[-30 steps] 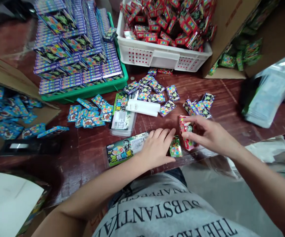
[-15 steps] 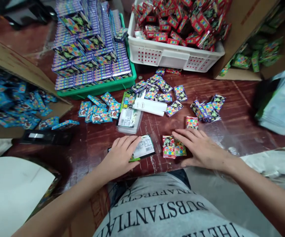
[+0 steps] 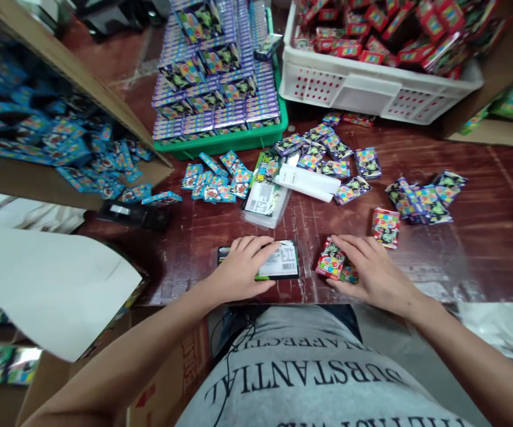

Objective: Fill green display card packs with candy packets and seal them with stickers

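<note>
My left hand lies flat, fingers spread, on a green and black printed bag at the near edge of the red-brown table. My right hand rests palm down with fingers extended over two small packs, a red one and a green one partly hidden under it. Another red pack lies just beyond my right fingers. Neither hand grips anything.
A green tray stacked with purple packs and a white basket of red packs stand at the back. Loose blue packs, purple packs, a white tube and clear bags lie mid-table. A cardboard box of blue packs sits left.
My right hand set down the red packs and now lies flat over two of them. My left hand slid left along the printed bag. The camera view shifted left.
</note>
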Demonstrator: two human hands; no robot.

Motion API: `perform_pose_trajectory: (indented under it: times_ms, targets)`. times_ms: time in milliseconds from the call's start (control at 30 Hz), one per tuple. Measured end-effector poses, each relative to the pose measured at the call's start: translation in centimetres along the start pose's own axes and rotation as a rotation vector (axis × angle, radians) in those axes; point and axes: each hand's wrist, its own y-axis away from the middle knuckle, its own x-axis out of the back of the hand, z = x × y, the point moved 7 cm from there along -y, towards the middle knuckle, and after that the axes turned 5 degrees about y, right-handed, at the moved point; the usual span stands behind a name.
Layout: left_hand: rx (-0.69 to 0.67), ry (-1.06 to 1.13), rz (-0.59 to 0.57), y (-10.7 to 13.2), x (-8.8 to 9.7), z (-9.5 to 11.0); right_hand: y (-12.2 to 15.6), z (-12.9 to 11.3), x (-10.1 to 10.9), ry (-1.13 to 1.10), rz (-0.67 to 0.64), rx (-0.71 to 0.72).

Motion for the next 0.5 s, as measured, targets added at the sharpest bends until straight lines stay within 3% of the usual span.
perform_pose_trajectory:
  times_ms: [100,167,333,500]
  targets:
    - [-0.022,0.056,0.051,0.8,0.3,0.1,-0.6,-0.9,0.1,-0.107,0.126,-0.005]
    - [-0.039,0.078,0.095,1.2,0.5,0.1,-1.3,-1.9,0.0,-0.140,0.130,0.030]
    - [-0.072,0.082,0.112,1.3,0.3,-0.4,-2.5,-4.1,-1.8,-0.101,-0.104,0.178]
    - [-0.098,0.074,0.056,0.7,-0.3,-0.4,-3.1,-5.2,-2.4,-0.089,-0.205,0.294]
